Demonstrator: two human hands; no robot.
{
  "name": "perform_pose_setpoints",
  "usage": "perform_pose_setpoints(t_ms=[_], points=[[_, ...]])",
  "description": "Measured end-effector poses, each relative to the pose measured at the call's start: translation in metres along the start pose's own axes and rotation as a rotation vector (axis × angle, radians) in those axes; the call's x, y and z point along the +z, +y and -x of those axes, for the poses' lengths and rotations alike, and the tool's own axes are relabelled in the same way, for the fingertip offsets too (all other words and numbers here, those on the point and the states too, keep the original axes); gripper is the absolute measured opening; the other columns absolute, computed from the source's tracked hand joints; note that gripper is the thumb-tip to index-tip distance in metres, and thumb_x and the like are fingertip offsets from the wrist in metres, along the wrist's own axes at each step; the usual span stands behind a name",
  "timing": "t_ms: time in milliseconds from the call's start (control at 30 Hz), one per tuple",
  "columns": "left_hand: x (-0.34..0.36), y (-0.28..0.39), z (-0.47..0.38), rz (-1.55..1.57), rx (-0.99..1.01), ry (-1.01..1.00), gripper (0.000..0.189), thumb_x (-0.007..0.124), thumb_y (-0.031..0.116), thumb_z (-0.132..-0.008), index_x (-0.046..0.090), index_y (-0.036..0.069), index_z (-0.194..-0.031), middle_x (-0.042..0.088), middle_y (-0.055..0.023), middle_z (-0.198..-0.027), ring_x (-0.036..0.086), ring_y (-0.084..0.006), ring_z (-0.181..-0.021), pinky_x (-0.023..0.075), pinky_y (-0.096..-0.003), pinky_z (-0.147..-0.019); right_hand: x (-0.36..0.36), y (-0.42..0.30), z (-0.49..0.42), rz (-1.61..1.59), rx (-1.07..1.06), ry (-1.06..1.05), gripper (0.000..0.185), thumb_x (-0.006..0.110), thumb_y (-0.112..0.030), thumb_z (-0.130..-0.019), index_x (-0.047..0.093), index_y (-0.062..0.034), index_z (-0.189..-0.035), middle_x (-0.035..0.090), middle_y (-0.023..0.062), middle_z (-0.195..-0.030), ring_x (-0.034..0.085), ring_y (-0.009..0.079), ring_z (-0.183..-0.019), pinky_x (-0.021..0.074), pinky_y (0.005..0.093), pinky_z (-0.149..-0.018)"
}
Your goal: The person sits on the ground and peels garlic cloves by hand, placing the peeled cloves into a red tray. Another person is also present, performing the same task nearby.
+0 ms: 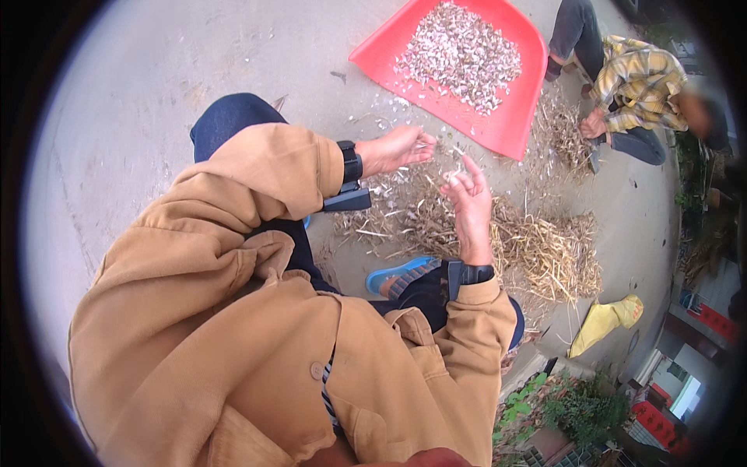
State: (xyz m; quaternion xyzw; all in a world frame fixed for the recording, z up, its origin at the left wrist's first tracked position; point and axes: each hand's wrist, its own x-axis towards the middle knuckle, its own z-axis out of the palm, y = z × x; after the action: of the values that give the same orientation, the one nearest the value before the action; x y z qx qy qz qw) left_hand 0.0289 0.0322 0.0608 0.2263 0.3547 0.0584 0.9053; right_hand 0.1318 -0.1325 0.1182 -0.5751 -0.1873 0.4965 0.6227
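My left hand [398,148] is held out near the front edge of a red plastic scoop-shaped tray [373,53], palm partly turned up and fingers curled. A thin pale sliver shows at its fingertips; whether it is gripped is unclear. My right hand [471,201] is raised above dried stalks, its thumb and fingers pinching a small pale garlic piece [451,175]. Another whitish bit [458,150] shows by its raised index fingertip. Many loose garlic cloves [461,55] lie heaped in the tray. Beneath my hands spreads a pile of dry stalks and husks [426,219].
A person [636,87] in a plaid shirt crouches at the upper right, hands at another husk heap [563,137]. Bundled straw [548,257] and a yellow bag [604,321] lie to my right. Green plants [583,403] grow beyond a low concrete edge. My blue sandal [397,274] rests beside the stalks.
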Motion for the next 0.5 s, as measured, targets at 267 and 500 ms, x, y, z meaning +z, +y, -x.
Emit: perform_pose_setpoints(t_ms=[267,500], points=[[0.003,0.068,-0.012,0.290,0.394,0.054,0.058,0.041,0.032,-0.094,0.020,0.003,-0.139,0.023,-0.0210,-0.143,0.044,-0.0296,-0.120,0.0408,-0.0460,-0.097,0.005,0.027,0.009,0.293,0.201,-0.247,0.037,0.054,0.004,-0.085,0.049,-0.0002,-0.121,0.061,0.0074,-0.092,0.060,0.0131,-0.081,0.0531,0.0262,-0.073],[0.014,0.046,0.008,-0.065,0.348,0.087,0.043,0.041,0.016,-0.093,0.032,0.003,-0.133,0.037,-0.0145,-0.135,0.048,-0.0257,-0.115,0.0439,-0.0407,-0.093,0.026,0.053,0.027,0.466,0.126,-0.365,0.047,0.054,0.008,-0.082,0.046,-0.0027,-0.127,0.060,0.0117,-0.106,0.060,0.0151,-0.091,0.0496,0.0255,-0.078]])
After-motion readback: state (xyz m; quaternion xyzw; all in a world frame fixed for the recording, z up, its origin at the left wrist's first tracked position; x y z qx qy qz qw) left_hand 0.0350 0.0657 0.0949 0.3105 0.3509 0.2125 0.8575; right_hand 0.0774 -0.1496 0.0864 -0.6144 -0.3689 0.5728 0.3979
